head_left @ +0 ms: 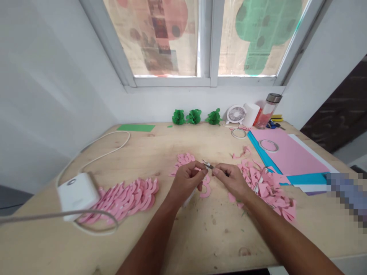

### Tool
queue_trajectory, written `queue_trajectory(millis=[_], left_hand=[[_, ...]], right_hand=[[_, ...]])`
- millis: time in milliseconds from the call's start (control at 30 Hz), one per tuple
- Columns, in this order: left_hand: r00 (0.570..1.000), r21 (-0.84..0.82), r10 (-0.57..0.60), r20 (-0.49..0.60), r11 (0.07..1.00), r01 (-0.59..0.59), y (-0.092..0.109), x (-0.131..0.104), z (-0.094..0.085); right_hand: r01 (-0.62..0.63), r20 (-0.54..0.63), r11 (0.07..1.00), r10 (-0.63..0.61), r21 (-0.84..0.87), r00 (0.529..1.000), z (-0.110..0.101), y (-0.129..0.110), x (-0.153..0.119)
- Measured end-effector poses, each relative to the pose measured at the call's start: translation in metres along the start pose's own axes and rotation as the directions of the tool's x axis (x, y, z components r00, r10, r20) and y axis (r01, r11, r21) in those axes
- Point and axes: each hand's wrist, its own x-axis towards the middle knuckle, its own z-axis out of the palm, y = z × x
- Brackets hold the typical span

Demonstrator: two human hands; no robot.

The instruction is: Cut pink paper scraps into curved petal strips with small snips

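Observation:
My left hand (189, 176) is closed, its thumb and fingertips pinched together. A white strip or stick (189, 198) shows below its palm; I cannot tell whether the hand holds it. My right hand (230, 176) grips a slim dark tool (211, 166) with a thin tip pointing left, close to my left fingertips. The tool's exact kind is too small to make out. On the table under my hands lies a scalloped pink paper piece (205, 188), partly hidden by my left hand. More small pink paper cutouts (185, 158) sit just behind that hand.
Overlapping pink paper petals (134, 198) lie left, beside a white device (78, 193) with a looping cable (106, 154). Pink scraps (269, 191) are heaped right, near coloured sheets (295, 156). Green paper ornaments (194, 116), a fan (236, 114) and a bottle (268, 110) line the wall.

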Motion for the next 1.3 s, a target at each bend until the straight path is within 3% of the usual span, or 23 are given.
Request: queue_trajectory(millis=[933,1300], left_hand=[[1.000,0.024,-0.009,0.001,1.000,0.009,-0.0009,0.0001,-0.0020],[0.999,-0.024,0.027,-0.040,0.999,-0.028,-0.0018,0.0003,-0.0040]], right_hand=[[-0.012,-0.055,0.990,0.004,-0.139,0.998,-0.0013,-0.0009,-0.0001],[0.017,0.006,0.991,-0.017,-0.131,1.000,-0.0013,-0.0037,-0.0013]])
